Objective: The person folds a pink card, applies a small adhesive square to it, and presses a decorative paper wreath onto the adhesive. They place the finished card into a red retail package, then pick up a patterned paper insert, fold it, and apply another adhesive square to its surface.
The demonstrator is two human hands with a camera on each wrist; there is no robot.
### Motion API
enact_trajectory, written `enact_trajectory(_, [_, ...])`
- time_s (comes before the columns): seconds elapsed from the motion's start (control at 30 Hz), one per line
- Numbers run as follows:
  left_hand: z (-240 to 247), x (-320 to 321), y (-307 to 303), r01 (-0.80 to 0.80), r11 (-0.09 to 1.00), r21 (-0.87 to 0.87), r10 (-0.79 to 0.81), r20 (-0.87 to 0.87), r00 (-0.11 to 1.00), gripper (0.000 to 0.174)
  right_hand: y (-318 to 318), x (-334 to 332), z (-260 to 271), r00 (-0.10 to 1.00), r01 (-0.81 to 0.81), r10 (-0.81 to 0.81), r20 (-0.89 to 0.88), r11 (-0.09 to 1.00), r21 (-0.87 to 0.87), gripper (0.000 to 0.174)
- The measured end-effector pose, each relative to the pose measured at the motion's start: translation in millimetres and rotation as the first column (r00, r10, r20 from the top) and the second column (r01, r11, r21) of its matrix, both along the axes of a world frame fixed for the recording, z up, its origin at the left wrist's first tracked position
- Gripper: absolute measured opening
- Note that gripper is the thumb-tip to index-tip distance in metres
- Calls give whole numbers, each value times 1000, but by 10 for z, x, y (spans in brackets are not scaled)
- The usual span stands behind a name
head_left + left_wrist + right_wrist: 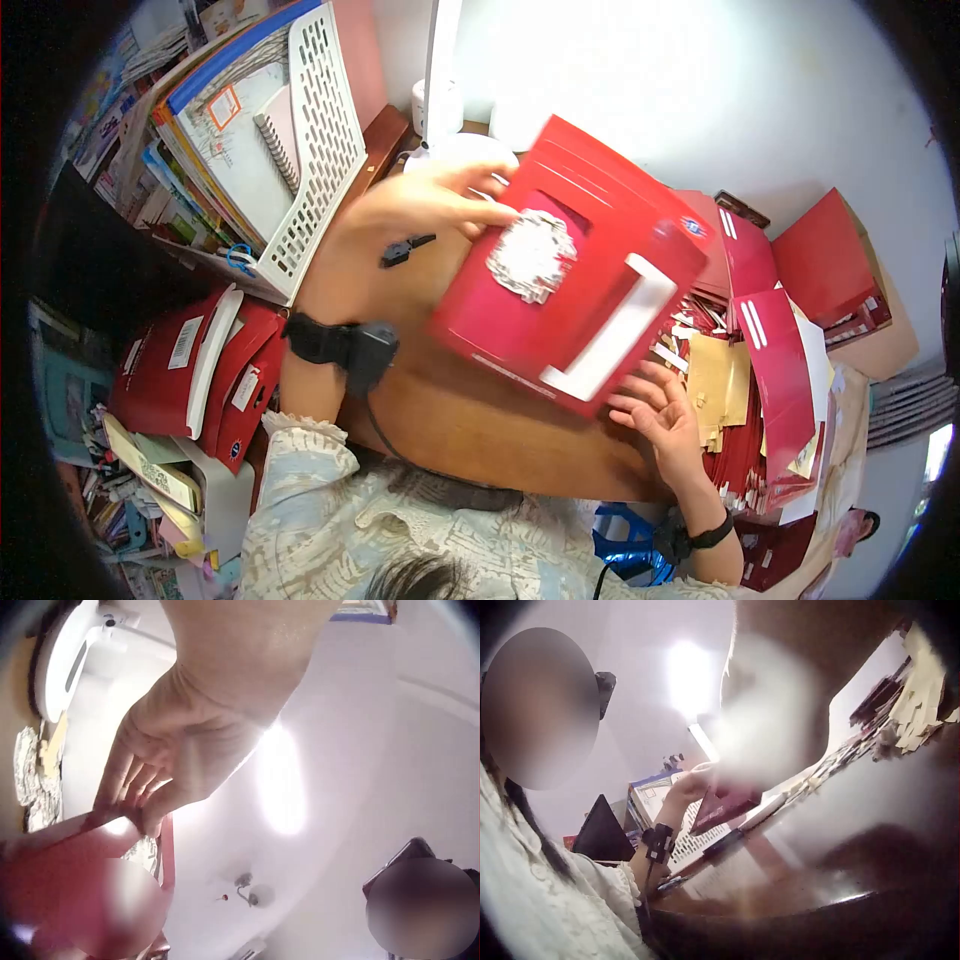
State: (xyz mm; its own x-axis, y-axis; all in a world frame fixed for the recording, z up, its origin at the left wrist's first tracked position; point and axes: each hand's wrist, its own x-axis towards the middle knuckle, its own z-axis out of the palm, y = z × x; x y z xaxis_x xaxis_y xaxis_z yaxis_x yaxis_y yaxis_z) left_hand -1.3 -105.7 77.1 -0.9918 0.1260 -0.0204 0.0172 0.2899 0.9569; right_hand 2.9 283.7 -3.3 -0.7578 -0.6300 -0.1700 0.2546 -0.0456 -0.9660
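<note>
My left hand [435,205] pinches the left edge of a flat red cardboard box [600,225], thumb on its front and fingers behind. The box is tilted above the desk; its front carries a silvery-white ornate patch and a long white strip. In the left wrist view the same box [67,885] hangs below the left hand [172,750]. My right hand [662,425] is palm up with fingers loosely bent, its fingertips right at the box's lower right corner. Close to the lens, the right wrist view shows a blurred forearm or hand over much of the middle.
A brown wooden desk [440,410] lies beneath. At left stands a white perforated file holder [315,130] with papers, above red boxes [180,350]. A small black clip-like object [405,250] lies on the desk. Right are red boxes [785,360], tan envelopes [715,380] and many red slips.
</note>
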Motion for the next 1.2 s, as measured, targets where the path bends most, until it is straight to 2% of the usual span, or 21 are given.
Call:
enact_trajectory(0.1, [104,126,-302,-65,992,-107,63,-17,998,41,26,14,-23,1000,-4,3,8,996,88,52])
enact_trajectory(0.13, [186,210,-301,-137,978,-154,135,-26,991,37,40,16,-39,1000,-2,1,10,996,86,52])
enact_trajectory(0.27, [146,323,-633,-146,978,-150,141,-41,989,40,93,15,-91,1000,-2,3,-7,991,130,49])
enact_trajectory(0.33, [206,399,-691,-245,925,-290,262,20,965,43,113,19,-123,1000,-5,7,-18,990,142,48])
enact_trajectory(0.37, [186,417,-714,-245,925,-289,262,20,965,43,121,23,-139,999,-8,13,-30,989,150,47])
enact_trajectory(0.43, [108,438,-766,-408,855,-321,437,19,899,41,125,27,-158,999,-12,19,-43,987,158,47])
enact_trajectory(0.47, [59,437,-820,-429,834,-347,464,21,885,42,128,27,-166,999,-18,26,-43,986,164,46])
enact_trajectory(0.6, [4,394,-970,-385,795,-470,472,79,878,42,142,24,-166,998,-36,44,-43,984,173,45])
enact_trajectory(0.67, [-80,342,-1014,-364,705,-608,491,48,870,40,136,25,-142,998,-38,45,-36,983,180,44])
enact_trajectory(0.7, [-134,313,-1042,-359,709,-607,485,49,873,40,133,29,-131,998,-42,48,-30,982,185,44])
enact_trajectory(0.77, [-225,250,-1071,-352,607,-713,499,-3,867,42,131,35,-140,999,-35,41,-30,982,183,43])
enact_trajectory(0.8, [-229,226,-1106,-338,673,-658,542,128,830,46,132,41,-148,999,-36,42,-30,983,179,42])
enact_trajectory(0.83, [-231,221,-1096,-333,678,-655,535,129,835,46,134,46,-153,999,-27,33,-31,983,182,42])
enact_trajectory(0.9, [-231,219,-1092,-335,681,-651,577,195,793,77,139,57,-154,998,-26,35,-46,985,170,42])
enact_trajectory(0.97, [-194,222,-1026,-323,673,-666,577,200,792,74,158,87,-139,998,-9,20,-62,984,177,41])
enact_trajectory(1.03, [-169,236,-965,-447,686,-574,588,77,805,57,156,130,-59,997,7,7,-78,983,182,41])
enact_trajectory(1.1, [-52,255,-846,-471,719,-511,557,20,830,54,181,223,149,960,60,33,-279,946,319,39])
enact_trajectory(1.13, [37,249,-756,-478,777,-410,472,-124,873,47,222,266,233,930,118,2,-367,946,303,34])
enact_trajectory(1.17, [132,255,-652,-461,833,-306,387,-273,881,41,294,304,376,930,126,-6,-368,945,303,34])
enact_trajectory(1.2, [237,286,-523,-454,837,-304,380,-273,884,41,402,334,546,832,242,-4,-555,903,355,32])
